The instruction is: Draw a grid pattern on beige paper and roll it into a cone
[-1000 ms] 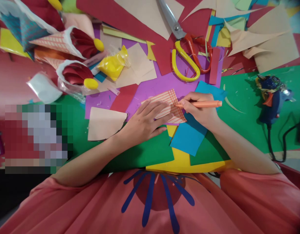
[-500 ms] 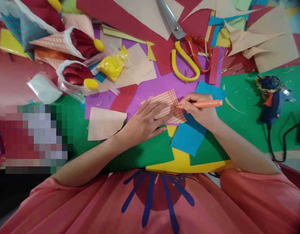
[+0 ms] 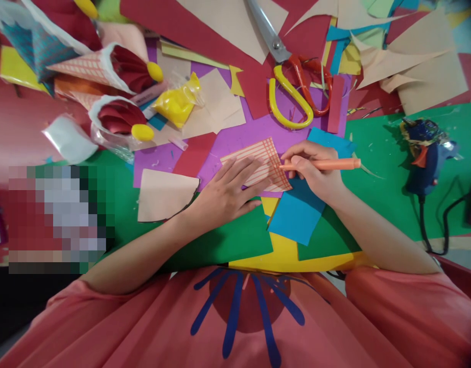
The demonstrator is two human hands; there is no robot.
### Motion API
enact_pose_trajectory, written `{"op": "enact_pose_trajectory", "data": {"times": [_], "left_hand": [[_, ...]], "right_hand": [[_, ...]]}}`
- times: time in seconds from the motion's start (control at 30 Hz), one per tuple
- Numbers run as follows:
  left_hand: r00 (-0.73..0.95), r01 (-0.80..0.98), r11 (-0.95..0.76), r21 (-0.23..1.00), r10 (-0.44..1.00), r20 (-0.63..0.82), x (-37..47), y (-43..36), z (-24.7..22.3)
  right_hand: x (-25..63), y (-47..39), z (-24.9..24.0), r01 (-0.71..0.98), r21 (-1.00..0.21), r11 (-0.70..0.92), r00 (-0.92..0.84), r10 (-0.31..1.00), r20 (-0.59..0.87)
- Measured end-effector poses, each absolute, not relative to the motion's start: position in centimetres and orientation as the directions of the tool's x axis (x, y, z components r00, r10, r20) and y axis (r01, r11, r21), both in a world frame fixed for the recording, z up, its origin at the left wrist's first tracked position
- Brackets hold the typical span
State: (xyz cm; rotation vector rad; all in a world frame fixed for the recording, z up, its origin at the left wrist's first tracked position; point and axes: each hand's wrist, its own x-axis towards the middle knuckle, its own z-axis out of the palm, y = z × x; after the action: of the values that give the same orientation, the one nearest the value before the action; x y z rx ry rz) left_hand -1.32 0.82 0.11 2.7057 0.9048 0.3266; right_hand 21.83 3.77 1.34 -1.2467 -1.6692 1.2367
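My left hand (image 3: 235, 189) lies flat with its fingers spread over a cream paper piece (image 3: 258, 166) marked with orange lines. The lines run lengthwise, and cross lines form a grid near the right edge. In my right hand (image 3: 315, 171) an orange marker (image 3: 337, 164) is pinched, its tip on or just over the gridded edge. Left of my left wrist sits a plain cream paper piece (image 3: 164, 195) with a dark curved edge. Blue paper (image 3: 299, 214) lies partly under my right hand.
Large scissors (image 3: 289, 76) with red and yellow handles lie beyond my hands. At the right is a blue glue gun (image 3: 425, 158) with a black cord. Decorated paper cones (image 3: 86, 69) and a yellow plastic-wrapped lump (image 3: 178, 102) are at the upper left. Paper scraps (image 3: 430, 61) fill the back right.
My right hand and the marker have shifted slightly to the right, the marker lying a little flatter. My left hand and the lined paper have hardly moved.
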Motion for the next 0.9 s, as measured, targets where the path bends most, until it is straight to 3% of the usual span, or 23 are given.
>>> {"op": "enact_pose_trajectory", "data": {"times": [0.5,0.9], "left_hand": [[0.787,0.532,-0.760,0.374,0.607,0.113,-1.24,0.67,0.19],[0.781,0.539,-0.753,0.378,0.615,0.110,-1.27,0.62,0.05]], "right_hand": [[21.43,3.89,1.32,0.441,-0.889,0.125,-0.324,0.946,-0.028],[21.27,4.01,1.54,0.412,-0.908,0.080,-0.379,0.921,-0.091]]}}
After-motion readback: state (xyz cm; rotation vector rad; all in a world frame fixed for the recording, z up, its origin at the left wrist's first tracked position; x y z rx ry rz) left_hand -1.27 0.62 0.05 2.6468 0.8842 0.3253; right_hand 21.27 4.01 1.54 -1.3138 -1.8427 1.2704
